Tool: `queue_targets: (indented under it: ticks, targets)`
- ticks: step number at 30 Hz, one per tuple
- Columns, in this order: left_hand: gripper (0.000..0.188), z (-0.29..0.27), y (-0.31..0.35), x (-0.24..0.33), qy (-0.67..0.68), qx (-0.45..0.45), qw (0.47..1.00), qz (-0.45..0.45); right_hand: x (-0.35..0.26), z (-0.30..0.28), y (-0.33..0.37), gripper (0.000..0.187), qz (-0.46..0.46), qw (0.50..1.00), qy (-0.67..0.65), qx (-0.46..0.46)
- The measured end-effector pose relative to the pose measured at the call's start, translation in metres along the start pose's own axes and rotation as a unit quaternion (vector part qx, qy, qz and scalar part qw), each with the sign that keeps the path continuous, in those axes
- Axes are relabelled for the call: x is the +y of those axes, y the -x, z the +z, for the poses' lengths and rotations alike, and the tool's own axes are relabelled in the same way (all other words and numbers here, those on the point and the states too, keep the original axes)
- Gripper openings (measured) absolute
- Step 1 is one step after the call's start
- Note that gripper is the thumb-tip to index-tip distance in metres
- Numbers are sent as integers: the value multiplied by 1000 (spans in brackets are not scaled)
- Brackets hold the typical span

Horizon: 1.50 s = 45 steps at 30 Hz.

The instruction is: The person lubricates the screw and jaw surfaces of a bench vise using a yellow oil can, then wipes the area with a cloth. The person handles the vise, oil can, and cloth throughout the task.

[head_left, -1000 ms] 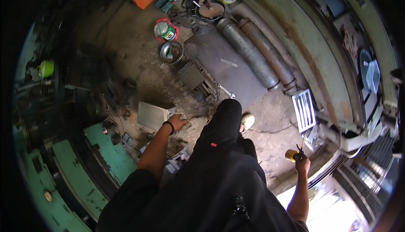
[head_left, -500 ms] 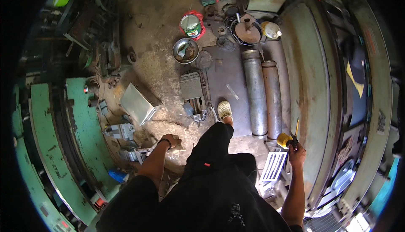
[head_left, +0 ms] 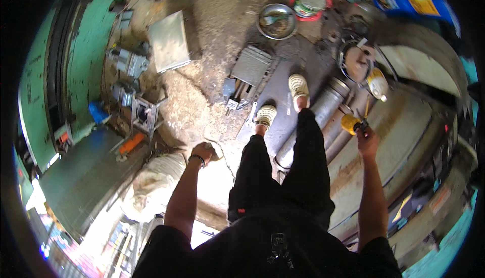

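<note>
My right hand is closed around a yellow-and-black handheld object, with a rounded yellow part on its left and a thin yellow rod sticking up. Its exact kind is not clear. On the other side, my left hand, with a dark beaded bracelet at the wrist, hangs over the bright floor with curled fingers. What lies in those fingers, if anything, is too blurred to make out. Between the hands, my legs in black trousers and pale clogs stand on and beside a dark metal plate.
Ahead lie a machine vise, a metal bowl and a tin in red plastic. Thick metal cylinders lie at my right. To the left are a metal box, a small metal stand and green machinery.
The view has swung, so the floor objects sit rotated and shifted. Both my feet now show on the floor. My right hand still holds the yellow-and-black object, and my left hand stays curled.
</note>
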<state>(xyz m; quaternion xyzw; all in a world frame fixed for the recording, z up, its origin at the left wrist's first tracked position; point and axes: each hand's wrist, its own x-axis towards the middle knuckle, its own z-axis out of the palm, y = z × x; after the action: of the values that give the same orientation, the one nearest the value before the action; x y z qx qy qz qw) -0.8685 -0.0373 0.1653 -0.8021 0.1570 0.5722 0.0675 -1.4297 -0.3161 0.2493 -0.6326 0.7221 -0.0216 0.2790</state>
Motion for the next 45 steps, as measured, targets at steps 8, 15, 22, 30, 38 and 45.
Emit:
queue_targets:
  ticks: [8, 15, 22, 30, 38, 45]
  targets:
    - [44, 83, -57, -53, -341, -29, 917, 205, -55, 174, -262, 32, -180, 978, 68, -80]
    - [42, 190, -211, 7, -279, 49, 948, 147, 3, 309, -358, 33, -271, 942, 177, -86]
    - [32, 126, -418, -23, 178, 346, 918, 75, 122, 378, -438, 43, -322, 893, 309, -66]
    - [32, 85, -502, 0, 168, 89, 973, 130, 171, 395, -438, 44, -251, 950, 168, -74]
    - [30, 73, -514, -37, 182, 143, 944, 236, 131, 395, -417, 57, -256, 958, 90, -97]
    - [31, 69, -461, -203, 791, 213, 494, 291, 134, 398, -440, 52, -345, 928, 113, -82]
